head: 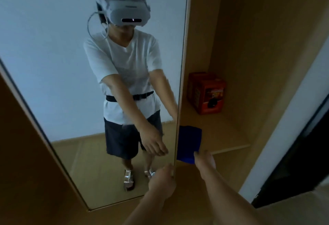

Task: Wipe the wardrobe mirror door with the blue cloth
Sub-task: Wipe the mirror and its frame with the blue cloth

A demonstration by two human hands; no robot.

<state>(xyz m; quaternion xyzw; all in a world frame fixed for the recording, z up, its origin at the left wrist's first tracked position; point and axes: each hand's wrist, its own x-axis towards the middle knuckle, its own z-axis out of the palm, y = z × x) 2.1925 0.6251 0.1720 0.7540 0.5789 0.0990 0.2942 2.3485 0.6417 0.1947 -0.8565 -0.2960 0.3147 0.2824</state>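
— Blue cloth (189, 143): where is it?
— Hanging just past the right edge of the wardrobe mirror door (89, 100), in front of the open wooden shelf (222, 135). The right hand (204, 160) pinches its lower corner.
— And the left hand (162, 180)?
— At the door's right edge, low down, fingers curled against it; whether they actually grip the edge I cannot tell.
— Anything on the shelf?
— An orange box (207, 93), further back.
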